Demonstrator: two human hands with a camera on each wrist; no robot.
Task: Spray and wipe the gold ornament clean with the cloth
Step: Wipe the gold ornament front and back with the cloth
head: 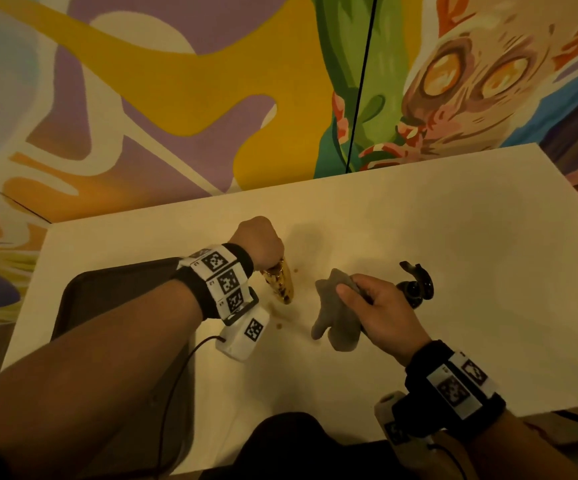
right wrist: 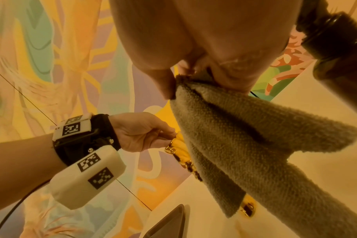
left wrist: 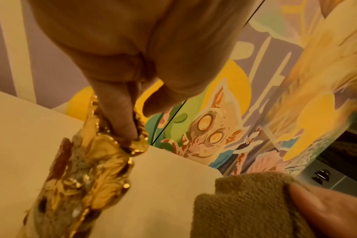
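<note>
The left hand (head: 258, 241) pinches the top of the embossed gold ornament (head: 280, 285), its long axis running toward the tabletop's (head: 453, 237) near edge. The right hand (head: 381, 311) grips the grey terry cloth (head: 336, 313); only the left wrist view shows brown stains.

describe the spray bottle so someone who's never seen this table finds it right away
On the white table, look just past the right hand, which holds the grey cloth. The spray bottle stands there, dark with a black trigger head, the only dark upright thing beside cloth and gold ornament.
</note>
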